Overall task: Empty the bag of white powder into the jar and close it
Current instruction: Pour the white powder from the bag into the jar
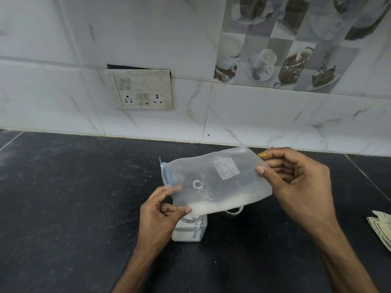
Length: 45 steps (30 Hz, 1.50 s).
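A clear plastic zip bag hangs tilted above a small square glass jar on the dark counter. White powder lies along the bag's lower edge, bunched at the lower left corner over the jar's mouth. My left hand pinches that lower left corner. My right hand pinches the bag's upper right edge and also holds a small orange-brown piece behind it. The jar has white powder in its bottom. A clear round thing, perhaps the jar's lid, lies behind the bag, mostly hidden.
The black stone counter meets a white tiled wall with a switch and socket plate. Folded paper lies at the right edge of the counter.
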Available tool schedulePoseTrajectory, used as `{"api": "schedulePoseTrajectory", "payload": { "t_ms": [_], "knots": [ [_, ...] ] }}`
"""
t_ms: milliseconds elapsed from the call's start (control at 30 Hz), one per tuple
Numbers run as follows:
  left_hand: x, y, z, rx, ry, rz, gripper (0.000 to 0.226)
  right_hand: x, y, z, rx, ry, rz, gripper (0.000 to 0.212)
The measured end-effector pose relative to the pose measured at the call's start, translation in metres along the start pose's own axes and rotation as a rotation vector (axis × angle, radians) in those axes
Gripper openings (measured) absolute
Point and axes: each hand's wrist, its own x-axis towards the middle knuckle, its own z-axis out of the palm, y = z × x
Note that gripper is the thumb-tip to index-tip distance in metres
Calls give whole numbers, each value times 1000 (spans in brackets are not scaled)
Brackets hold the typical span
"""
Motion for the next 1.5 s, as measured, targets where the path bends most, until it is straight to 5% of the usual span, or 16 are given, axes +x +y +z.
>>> {"api": "schedulePoseTrajectory", "payload": {
  "t_ms": [1500],
  "knots": [
    [3, -1, 0, -7, 28, -17, 66, -3, 8, 4, 25, 56, -37, 30]
  ]
}}
